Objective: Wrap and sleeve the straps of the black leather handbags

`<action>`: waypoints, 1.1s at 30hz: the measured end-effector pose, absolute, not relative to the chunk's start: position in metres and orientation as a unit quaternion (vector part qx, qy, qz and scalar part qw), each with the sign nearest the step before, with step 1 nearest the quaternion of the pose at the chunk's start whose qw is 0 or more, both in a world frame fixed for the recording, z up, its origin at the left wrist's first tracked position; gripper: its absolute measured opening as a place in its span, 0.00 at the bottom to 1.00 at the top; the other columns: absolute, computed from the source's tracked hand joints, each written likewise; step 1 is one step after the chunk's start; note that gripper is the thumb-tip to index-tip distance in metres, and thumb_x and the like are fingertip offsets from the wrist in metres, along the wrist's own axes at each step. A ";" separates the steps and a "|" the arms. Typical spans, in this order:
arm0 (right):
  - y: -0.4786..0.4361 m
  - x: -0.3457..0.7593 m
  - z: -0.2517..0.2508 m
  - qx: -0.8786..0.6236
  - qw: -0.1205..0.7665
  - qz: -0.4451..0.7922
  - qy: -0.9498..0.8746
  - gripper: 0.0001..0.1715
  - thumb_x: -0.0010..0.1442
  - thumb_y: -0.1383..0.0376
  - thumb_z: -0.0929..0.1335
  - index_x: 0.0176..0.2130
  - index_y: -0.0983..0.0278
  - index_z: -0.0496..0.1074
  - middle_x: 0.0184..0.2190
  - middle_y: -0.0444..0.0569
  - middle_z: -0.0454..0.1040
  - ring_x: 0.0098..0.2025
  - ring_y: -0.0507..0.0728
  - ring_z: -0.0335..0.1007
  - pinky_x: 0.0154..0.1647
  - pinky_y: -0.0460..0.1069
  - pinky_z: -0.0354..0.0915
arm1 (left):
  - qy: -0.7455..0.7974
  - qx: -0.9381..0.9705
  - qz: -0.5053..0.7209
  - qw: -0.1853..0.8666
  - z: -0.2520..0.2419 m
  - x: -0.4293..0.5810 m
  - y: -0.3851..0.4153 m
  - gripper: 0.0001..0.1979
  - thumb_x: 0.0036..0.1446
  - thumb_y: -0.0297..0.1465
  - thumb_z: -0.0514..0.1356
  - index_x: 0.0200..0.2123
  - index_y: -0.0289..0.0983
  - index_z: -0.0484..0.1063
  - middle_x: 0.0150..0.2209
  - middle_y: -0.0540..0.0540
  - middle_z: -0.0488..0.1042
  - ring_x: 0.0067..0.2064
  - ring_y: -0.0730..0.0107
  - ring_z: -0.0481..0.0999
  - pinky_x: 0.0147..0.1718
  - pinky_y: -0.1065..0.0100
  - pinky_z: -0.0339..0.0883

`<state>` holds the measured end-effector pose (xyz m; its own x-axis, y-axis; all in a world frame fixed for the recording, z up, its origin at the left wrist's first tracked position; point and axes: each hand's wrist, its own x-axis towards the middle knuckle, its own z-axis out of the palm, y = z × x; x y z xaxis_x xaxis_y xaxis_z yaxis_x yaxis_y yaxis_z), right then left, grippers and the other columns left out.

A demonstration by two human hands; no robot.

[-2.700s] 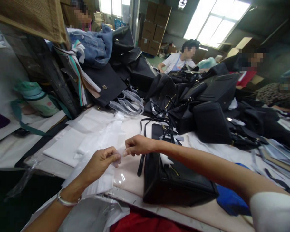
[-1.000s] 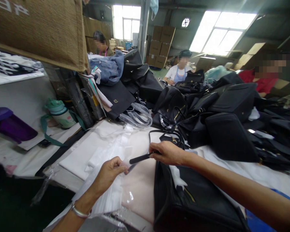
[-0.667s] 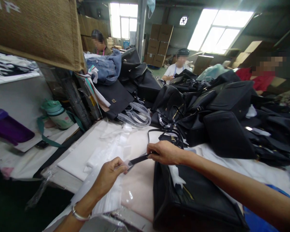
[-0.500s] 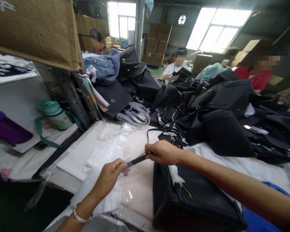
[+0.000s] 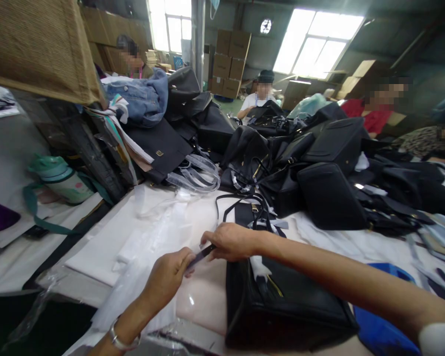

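A short stretch of black strap (image 5: 200,257) runs between my hands, with translucent plastic film around its left part. My left hand (image 5: 170,273) pinches the filmed end between thumb and fingers. On the strap's other side my right hand (image 5: 233,241) is closed, its fingertips on the dark piece. Below my right forearm lies a black handbag (image 5: 289,311) with a gold zip and a white-wrapped pull. Black straps with a gold buckle (image 5: 254,208) loop behind my right hand. Beside my left hand, thin white plastic bags (image 5: 148,257) cover part of the table.
A heap of black bags (image 5: 330,193) fills the table's far side. Clear plastic-wrapped handles (image 5: 198,173) lie at its near edge. To the right is a blue container (image 5: 385,329); to the left, a green-lidded bottle (image 5: 61,178). Several people sit beyond the heap.
My right hand has moved left along the strap, closer to my left hand, so less strap shows between them. The view has shifted slightly to the right.
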<state>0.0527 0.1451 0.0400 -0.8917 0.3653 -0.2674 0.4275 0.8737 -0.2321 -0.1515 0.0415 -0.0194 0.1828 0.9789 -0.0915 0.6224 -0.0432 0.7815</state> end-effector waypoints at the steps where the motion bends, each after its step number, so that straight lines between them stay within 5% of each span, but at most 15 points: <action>1: 0.149 0.057 0.039 0.213 0.112 -0.142 0.960 0.22 0.62 0.53 0.63 0.51 0.62 0.65 0.32 0.53 0.76 0.36 0.59 0.73 0.34 0.48 0.58 | 0.602 0.681 0.236 0.343 -0.021 -0.154 0.041 0.18 0.65 0.42 0.46 0.28 0.41 0.66 0.24 0.52 0.73 0.29 0.65 0.72 0.30 0.69 0.55; 8: 0.148 0.059 0.026 0.214 0.127 -0.170 0.953 0.11 0.61 0.60 0.63 0.42 0.62 0.71 0.33 0.49 0.77 0.35 0.56 0.73 0.30 0.46 0.55 | 0.595 0.701 0.222 0.326 -0.033 -0.145 0.040 0.19 0.67 0.42 0.43 0.30 0.42 0.67 0.26 0.52 0.72 0.31 0.65 0.72 0.31 0.69 0.55; 21: 0.160 0.060 0.015 0.229 0.140 -0.157 0.950 0.12 0.60 0.62 0.64 0.43 0.62 0.71 0.33 0.50 0.77 0.35 0.57 0.74 0.31 0.46 0.57 | 0.578 0.695 0.266 0.336 -0.034 -0.121 0.059 0.18 0.65 0.39 0.46 0.28 0.41 0.69 0.26 0.49 0.73 0.30 0.64 0.73 0.30 0.69 0.55; 25: 0.171 0.066 0.010 0.238 0.157 -0.174 0.942 0.18 0.61 0.55 0.63 0.47 0.62 0.69 0.35 0.52 0.77 0.37 0.59 0.74 0.32 0.47 0.58 | 0.576 0.694 0.261 0.345 -0.038 -0.113 0.071 0.18 0.65 0.39 0.46 0.30 0.42 0.71 0.24 0.50 0.74 0.28 0.65 0.73 0.28 0.69 0.55; 33: 0.208 0.095 0.007 0.287 0.163 -0.126 0.936 0.14 0.62 0.59 0.62 0.42 0.64 0.72 0.33 0.53 0.76 0.35 0.59 0.73 0.32 0.47 0.57 | 0.606 0.719 0.242 0.242 -0.048 -0.101 0.105 0.17 0.66 0.38 0.45 0.30 0.40 0.69 0.28 0.48 0.73 0.32 0.64 0.73 0.30 0.68 0.58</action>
